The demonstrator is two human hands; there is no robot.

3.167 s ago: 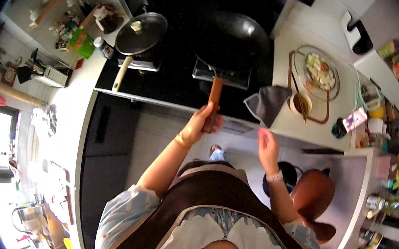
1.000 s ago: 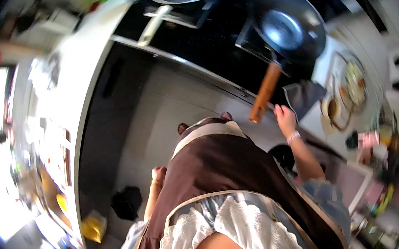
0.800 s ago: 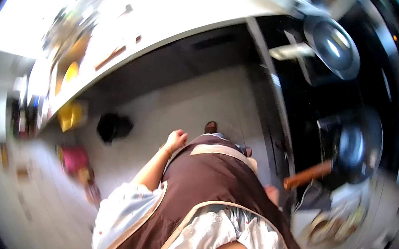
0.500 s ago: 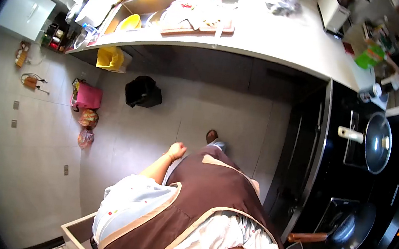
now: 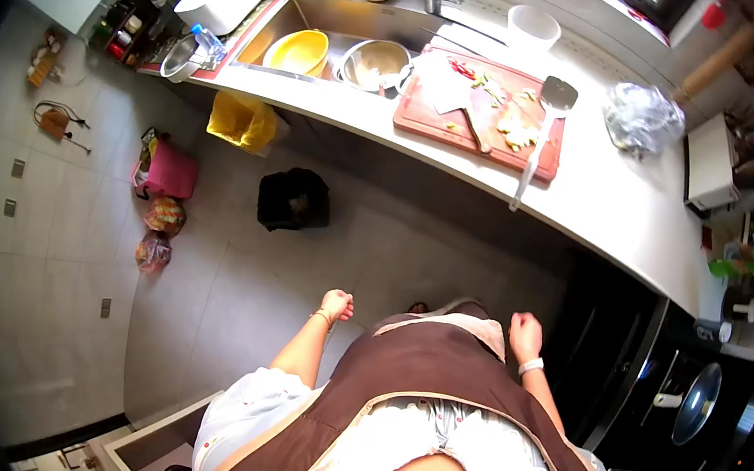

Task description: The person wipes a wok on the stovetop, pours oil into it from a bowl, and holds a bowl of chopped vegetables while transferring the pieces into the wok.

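Observation:
Both hands hang at my sides above the floor, away from the counter. My left hand (image 5: 337,305) is loosely curled, and I see nothing in it. My right hand (image 5: 526,334), below a white wristband, is closed too, with no object showing. Ahead on the counter lies a reddish cutting board (image 5: 424,121). It bears a knife (image 5: 475,125), chopped pale pieces (image 5: 518,130) and red bits (image 5: 461,68). A spatula (image 5: 536,151) rests across its right side, handle past the counter edge.
Left of the board, a sink (image 5: 348,13) holds a yellow bowl (image 5: 303,52) and a metal pot (image 5: 374,66). A black bin (image 5: 294,200) and a pink bag (image 5: 172,173) stand on the floor. A lidded pan (image 5: 698,404) sits on the stove at right. Behind my left side, a drawer (image 5: 154,439) is pulled out.
My view has turned toward the counter, so the sink and board show more fully. My right hand has come into sight, and the stove has shifted toward the lower right.

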